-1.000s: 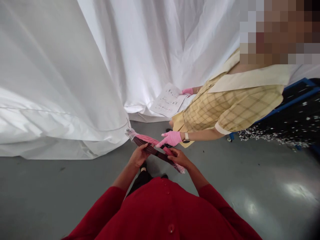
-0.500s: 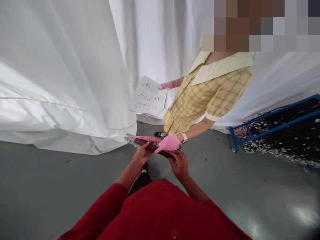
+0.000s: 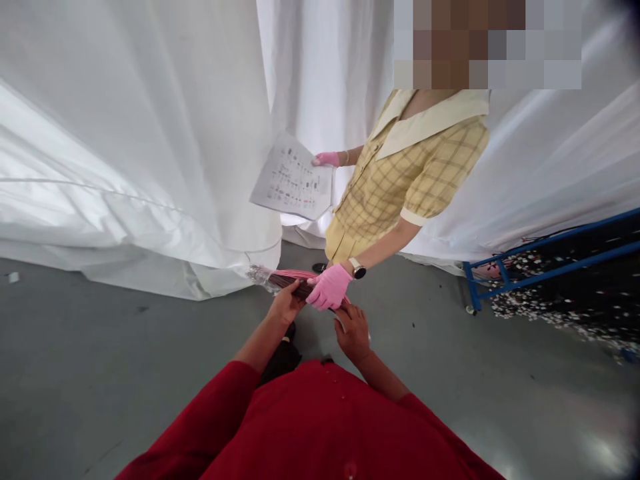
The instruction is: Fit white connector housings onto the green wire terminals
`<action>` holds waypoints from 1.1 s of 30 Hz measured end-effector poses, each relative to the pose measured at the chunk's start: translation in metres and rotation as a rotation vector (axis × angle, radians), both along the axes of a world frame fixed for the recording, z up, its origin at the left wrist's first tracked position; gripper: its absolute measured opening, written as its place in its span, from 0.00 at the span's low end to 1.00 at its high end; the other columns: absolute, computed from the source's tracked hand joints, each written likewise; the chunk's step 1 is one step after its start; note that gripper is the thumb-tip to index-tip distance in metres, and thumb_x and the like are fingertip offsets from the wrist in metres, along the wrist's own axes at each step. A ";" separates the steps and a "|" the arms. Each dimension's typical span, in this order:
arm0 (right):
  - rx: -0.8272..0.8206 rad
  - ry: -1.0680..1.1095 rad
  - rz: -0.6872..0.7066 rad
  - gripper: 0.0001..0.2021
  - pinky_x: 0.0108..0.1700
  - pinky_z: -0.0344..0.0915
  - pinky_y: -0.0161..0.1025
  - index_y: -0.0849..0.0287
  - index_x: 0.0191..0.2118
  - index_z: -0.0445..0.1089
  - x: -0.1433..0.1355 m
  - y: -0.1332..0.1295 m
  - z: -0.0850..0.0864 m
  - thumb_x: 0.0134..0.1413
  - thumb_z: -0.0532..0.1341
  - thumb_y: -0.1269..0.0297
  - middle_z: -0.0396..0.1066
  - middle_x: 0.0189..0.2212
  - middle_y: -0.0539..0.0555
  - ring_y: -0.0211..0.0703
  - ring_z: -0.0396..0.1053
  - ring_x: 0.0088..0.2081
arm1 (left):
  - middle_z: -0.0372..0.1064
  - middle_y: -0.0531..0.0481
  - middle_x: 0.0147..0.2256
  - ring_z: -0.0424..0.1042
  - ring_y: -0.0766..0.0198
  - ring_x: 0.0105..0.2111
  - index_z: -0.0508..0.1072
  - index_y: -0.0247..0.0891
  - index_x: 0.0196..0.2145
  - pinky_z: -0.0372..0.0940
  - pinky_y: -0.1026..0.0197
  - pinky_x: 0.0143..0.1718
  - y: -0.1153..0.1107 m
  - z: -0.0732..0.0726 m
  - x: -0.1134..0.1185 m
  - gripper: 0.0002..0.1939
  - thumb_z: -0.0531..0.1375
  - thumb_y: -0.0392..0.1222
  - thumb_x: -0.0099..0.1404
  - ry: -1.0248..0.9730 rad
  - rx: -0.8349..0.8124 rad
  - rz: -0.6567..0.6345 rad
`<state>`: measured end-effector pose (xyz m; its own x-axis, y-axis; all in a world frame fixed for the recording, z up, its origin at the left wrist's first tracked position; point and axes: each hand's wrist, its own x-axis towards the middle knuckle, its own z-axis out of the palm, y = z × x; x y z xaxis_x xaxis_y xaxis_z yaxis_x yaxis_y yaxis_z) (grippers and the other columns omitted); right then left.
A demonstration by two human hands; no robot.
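Note:
A bundle of thin pink and dark wires (image 3: 300, 288) is held out at waist height, with clear plastic around its left end. My left hand (image 3: 287, 304) is closed around the middle, thumb on top. At the right end, my right hand (image 3: 353, 331) has its fingers curled over the wires; that end is largely hidden. Between my hands, a co-worker's pink-gloved hand (image 3: 331, 287) lies over the bundle. The co-worker's other gloved hand (image 3: 327, 159) holds printed paper sheets (image 3: 295, 180) with rows of small pictures.
The co-worker in a yellow checked top (image 3: 400, 167) stands close in front of me. White curtains (image 3: 200, 133) hang behind and to the left, reaching the grey floor (image 3: 150, 360). At right is a blue wheeled frame (image 3: 480, 287) beside dark material with white flecks (image 3: 575, 287).
The co-worker's pointing gloved hand has come down flatter over the wires, with its fingers now toward my right hand. The paper has tilted up slightly. My view has shifted a little.

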<state>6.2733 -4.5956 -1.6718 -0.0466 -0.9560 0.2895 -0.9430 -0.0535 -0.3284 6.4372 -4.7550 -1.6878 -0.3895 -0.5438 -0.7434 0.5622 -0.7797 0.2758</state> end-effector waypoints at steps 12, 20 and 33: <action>-0.117 -0.207 -0.196 0.13 0.52 0.70 0.53 0.55 0.53 0.70 0.040 0.002 -0.019 0.65 0.56 0.65 0.72 0.45 0.61 0.53 0.70 0.49 | 0.75 0.48 0.33 0.75 0.63 0.31 0.74 0.32 0.38 0.72 0.59 0.34 -0.025 -0.015 0.028 0.09 0.57 0.39 0.73 0.099 0.043 0.064; -0.042 -0.376 -0.337 0.10 0.45 0.72 0.48 0.57 0.47 0.71 0.068 0.016 -0.032 0.63 0.56 0.68 0.72 0.40 0.59 0.49 0.72 0.43 | 0.79 0.38 0.33 0.79 0.53 0.33 0.78 0.29 0.37 0.73 0.53 0.36 -0.026 -0.027 0.055 0.13 0.52 0.31 0.67 0.152 0.065 0.071; 0.087 -0.536 -0.486 0.10 0.38 0.70 0.38 0.57 0.44 0.72 0.098 0.026 -0.042 0.57 0.58 0.71 0.72 0.38 0.56 0.41 0.72 0.35 | 0.80 0.39 0.39 0.80 0.52 0.40 0.79 0.33 0.40 0.75 0.51 0.40 -0.024 -0.019 0.062 0.11 0.55 0.33 0.68 0.181 0.029 -0.062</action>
